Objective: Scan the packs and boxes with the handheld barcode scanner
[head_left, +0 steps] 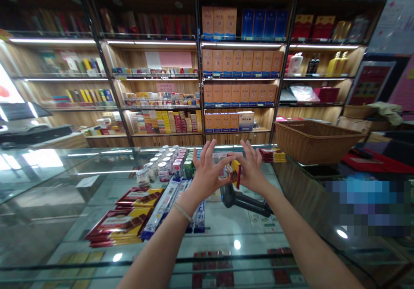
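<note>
Both hands are raised over the middle of the glass counter (226,241), thumbs toward each other. Between them is a small red and yellow packet (236,172), standing on edge. My right hand (254,170) has thumb and forefinger closed round it, its other fingers lifted. My left hand (207,172) has its fingers spread, with the thumb and forefinger tips close to the packet; whether they touch it is hard to tell. A black handheld scanner (246,202) lies just below the hands. Left of them are long blue and white packets (163,207).
Stacks of red and yellow chocolate packets (121,224) lie at the left, with small jars (163,171) and cans (188,169) behind. A similar stack (273,155) and a wicker basket (318,140) stand at the right. Stocked shelves (239,80) line the wall.
</note>
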A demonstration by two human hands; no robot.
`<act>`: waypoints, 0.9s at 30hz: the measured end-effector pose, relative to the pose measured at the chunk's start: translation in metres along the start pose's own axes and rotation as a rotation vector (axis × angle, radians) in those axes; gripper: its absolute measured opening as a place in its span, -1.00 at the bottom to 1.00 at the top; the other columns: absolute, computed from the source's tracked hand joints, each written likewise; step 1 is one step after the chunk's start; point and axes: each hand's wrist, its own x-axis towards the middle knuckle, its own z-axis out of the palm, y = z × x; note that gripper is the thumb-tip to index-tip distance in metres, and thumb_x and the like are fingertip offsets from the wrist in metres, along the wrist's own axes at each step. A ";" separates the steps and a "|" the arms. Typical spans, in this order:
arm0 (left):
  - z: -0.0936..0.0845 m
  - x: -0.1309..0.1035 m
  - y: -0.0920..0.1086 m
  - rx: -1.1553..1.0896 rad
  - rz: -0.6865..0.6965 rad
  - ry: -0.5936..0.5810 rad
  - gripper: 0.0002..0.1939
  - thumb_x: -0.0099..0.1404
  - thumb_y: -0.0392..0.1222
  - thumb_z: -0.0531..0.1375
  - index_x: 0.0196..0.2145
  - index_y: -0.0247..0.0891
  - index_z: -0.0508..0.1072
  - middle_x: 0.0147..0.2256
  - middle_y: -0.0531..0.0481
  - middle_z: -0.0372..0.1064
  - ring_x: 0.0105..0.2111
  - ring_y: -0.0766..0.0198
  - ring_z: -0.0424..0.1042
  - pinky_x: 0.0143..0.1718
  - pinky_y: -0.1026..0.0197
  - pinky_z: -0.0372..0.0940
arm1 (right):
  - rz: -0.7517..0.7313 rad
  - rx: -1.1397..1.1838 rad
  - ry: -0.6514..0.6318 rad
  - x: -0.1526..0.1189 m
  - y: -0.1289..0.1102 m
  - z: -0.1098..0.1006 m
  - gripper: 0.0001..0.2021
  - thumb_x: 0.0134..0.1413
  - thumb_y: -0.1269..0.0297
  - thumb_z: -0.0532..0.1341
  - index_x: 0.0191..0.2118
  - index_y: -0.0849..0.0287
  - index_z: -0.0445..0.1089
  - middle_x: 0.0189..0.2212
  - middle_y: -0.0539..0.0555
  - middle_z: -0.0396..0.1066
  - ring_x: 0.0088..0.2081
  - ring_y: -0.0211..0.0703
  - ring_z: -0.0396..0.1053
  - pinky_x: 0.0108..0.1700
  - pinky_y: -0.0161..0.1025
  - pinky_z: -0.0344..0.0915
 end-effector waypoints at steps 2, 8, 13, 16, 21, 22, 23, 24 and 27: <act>-0.001 0.001 -0.001 -0.003 -0.014 -0.010 -0.33 0.11 0.12 0.45 0.17 0.14 0.47 0.50 -0.21 -0.33 0.46 -0.31 -0.17 0.37 -0.44 -0.38 | 0.004 0.000 0.018 0.000 0.000 -0.002 -0.39 0.06 0.12 0.34 0.25 -0.05 0.28 0.50 0.22 -0.25 0.51 0.22 -0.29 0.40 0.41 -0.24; -0.007 0.003 -0.008 -0.028 -0.062 -0.028 -0.36 0.16 0.10 0.42 0.19 0.11 0.45 0.51 -0.15 -0.43 0.47 -0.31 -0.21 0.38 -0.43 -0.38 | 0.004 -0.009 0.067 0.002 0.003 -0.008 -0.38 0.03 0.08 0.37 0.22 -0.01 0.30 0.50 0.24 -0.23 0.50 0.26 -0.28 0.39 0.41 -0.26; -0.006 0.002 -0.012 -0.047 -0.092 -0.071 -0.32 0.15 0.14 0.41 0.21 0.05 0.43 0.51 -0.22 -0.48 0.47 -0.33 -0.26 0.36 -0.47 -0.37 | -0.017 -0.038 0.085 0.002 0.004 -0.008 -0.36 0.01 0.04 0.38 0.22 0.00 0.31 0.49 0.24 -0.19 0.49 0.26 -0.26 0.39 0.39 -0.24; -0.003 0.001 -0.016 -0.049 -0.118 -0.099 -0.23 0.12 0.21 0.41 0.25 0.03 0.38 0.50 -0.28 -0.47 0.47 -0.36 -0.30 0.35 -0.50 -0.37 | -0.023 -0.065 0.097 0.003 0.005 -0.008 -0.39 0.03 -0.01 0.37 0.19 0.05 0.33 0.48 0.28 -0.16 0.49 0.27 -0.24 0.39 0.40 -0.25; 0.000 0.002 -0.027 -0.014 -0.223 -0.035 0.22 -0.01 0.35 0.43 0.43 -0.20 0.04 0.46 -0.50 -0.30 0.47 -0.35 -0.27 0.36 -0.47 -0.34 | -0.015 -0.149 0.102 0.004 0.005 -0.015 -0.41 0.02 -0.07 0.37 0.12 0.11 0.36 0.49 0.31 -0.17 0.48 0.30 -0.24 0.40 0.41 -0.33; 0.000 0.002 -0.028 0.009 -0.221 -0.014 0.27 -0.04 0.37 0.44 0.44 -0.24 0.01 0.46 -0.52 -0.27 0.47 -0.35 -0.26 0.37 -0.45 -0.35 | -0.018 -0.170 0.098 0.005 0.005 -0.016 -0.41 0.01 -0.06 0.37 0.11 0.12 0.37 0.49 0.31 -0.16 0.48 0.30 -0.24 0.40 0.41 -0.36; -0.001 0.002 -0.029 0.036 -0.207 0.004 0.28 -0.06 0.37 0.44 0.44 -0.24 0.02 0.46 -0.51 -0.26 0.47 -0.35 -0.26 0.38 -0.43 -0.37 | -0.023 -0.192 0.091 0.005 0.004 -0.018 -0.42 0.01 -0.05 0.38 0.10 0.13 0.37 0.48 0.31 -0.14 0.48 0.30 -0.25 0.40 0.41 -0.39; -0.002 0.002 -0.028 0.066 -0.184 0.016 0.26 -0.06 0.36 0.45 0.43 -0.21 0.06 0.46 -0.48 -0.25 0.47 -0.35 -0.25 0.38 -0.42 -0.39 | -0.028 -0.212 0.082 0.005 0.004 -0.019 -0.42 0.01 -0.04 0.38 0.09 0.15 0.38 0.48 0.32 -0.13 0.48 0.30 -0.25 0.41 0.40 -0.41; -0.006 0.003 -0.024 0.134 -0.108 0.019 0.14 -0.06 0.30 0.48 0.39 -0.07 0.17 0.48 -0.37 -0.24 0.46 -0.34 -0.20 0.40 -0.39 -0.47 | -0.037 -0.255 0.051 0.006 0.002 -0.022 -0.46 0.03 0.01 0.37 0.09 0.17 0.38 0.48 0.31 -0.09 0.48 0.30 -0.25 0.42 0.39 -0.47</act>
